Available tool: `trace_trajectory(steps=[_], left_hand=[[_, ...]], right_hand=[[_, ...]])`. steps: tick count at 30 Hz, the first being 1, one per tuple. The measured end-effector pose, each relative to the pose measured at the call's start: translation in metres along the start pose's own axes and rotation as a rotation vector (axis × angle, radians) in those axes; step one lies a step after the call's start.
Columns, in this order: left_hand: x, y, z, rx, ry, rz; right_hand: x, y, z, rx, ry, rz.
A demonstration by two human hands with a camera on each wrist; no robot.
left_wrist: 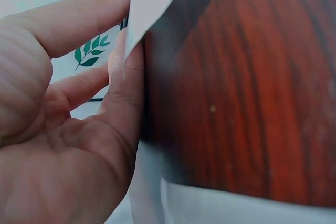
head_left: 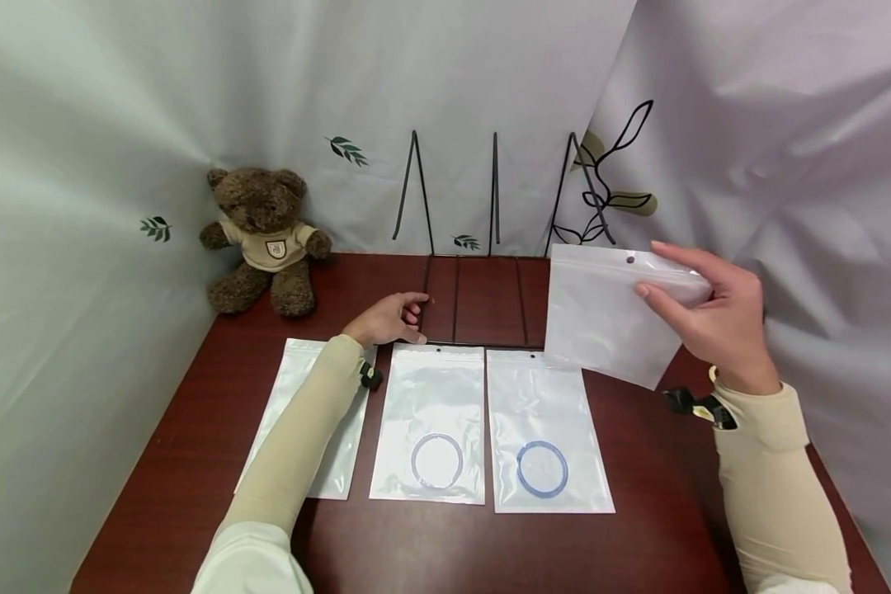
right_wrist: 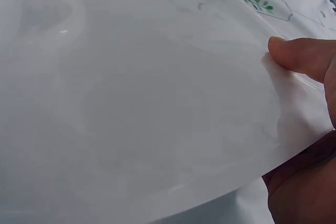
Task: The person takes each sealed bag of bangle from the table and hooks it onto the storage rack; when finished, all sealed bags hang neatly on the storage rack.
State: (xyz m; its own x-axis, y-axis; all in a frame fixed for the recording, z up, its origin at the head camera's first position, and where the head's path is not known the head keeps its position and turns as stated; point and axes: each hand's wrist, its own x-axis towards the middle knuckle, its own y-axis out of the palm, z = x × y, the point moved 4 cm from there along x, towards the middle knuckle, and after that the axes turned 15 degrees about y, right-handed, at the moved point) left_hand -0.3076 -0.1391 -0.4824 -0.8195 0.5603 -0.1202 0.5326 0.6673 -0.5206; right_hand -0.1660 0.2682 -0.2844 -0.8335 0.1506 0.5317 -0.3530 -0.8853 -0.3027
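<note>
My right hand (head_left: pixel 731 309) pinches a white zip bag (head_left: pixel 609 313) by its upper right corner, thumb on the near face, and holds it raised at the rack's right front. In the right wrist view the bag's pale face (right_wrist: pixel 147 98) fills most of the picture. My left hand (head_left: pixel 392 320) rests by the left front corner of a black wire rack (head_left: pixel 455 301), index finger extended, other fingers loosely bent. Its thumb is right at the top edge of the middle bag (head_left: pixel 431 396), which shows a ring shape inside. In the left wrist view, a white edge (left_wrist: pixel 152 3) overlaps the fingers.
A flat bag with a blue ring (head_left: pixel 542 469) lies right of the middle one. Another bag (head_left: pixel 345 454) lies partly under my left forearm. The rack has three bent upright wires (head_left: pixel 496 186). A brown teddy bear (head_left: pixel 263 239) sits at the back left of the dark red table (head_left: pixel 416 553).
</note>
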Motion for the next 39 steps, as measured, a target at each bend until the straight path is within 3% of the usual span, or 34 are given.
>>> trace_trajectory(steps=[6,18,25,32,39], left_hand=[[0.002,0.000,0.001,-0.001,0.007,-0.002],[0.001,-0.002,-0.002,0.005,0.008,0.002],[0.000,-0.002,-0.003,-0.012,-0.002,0.007],[0.000,0.001,-0.003,0.002,0.001,0.005],[0.000,0.000,-0.004,0.007,-0.004,0.006]], right_hand=[[0.011,0.013,0.005,0.018,-0.023,0.012],[0.035,0.028,-0.019,0.009,0.030,0.034],[0.056,0.042,-0.030,0.044,0.082,0.046],[0.088,0.052,-0.061,0.047,0.129,0.042],[0.114,0.064,-0.068,0.026,0.181,0.045]])
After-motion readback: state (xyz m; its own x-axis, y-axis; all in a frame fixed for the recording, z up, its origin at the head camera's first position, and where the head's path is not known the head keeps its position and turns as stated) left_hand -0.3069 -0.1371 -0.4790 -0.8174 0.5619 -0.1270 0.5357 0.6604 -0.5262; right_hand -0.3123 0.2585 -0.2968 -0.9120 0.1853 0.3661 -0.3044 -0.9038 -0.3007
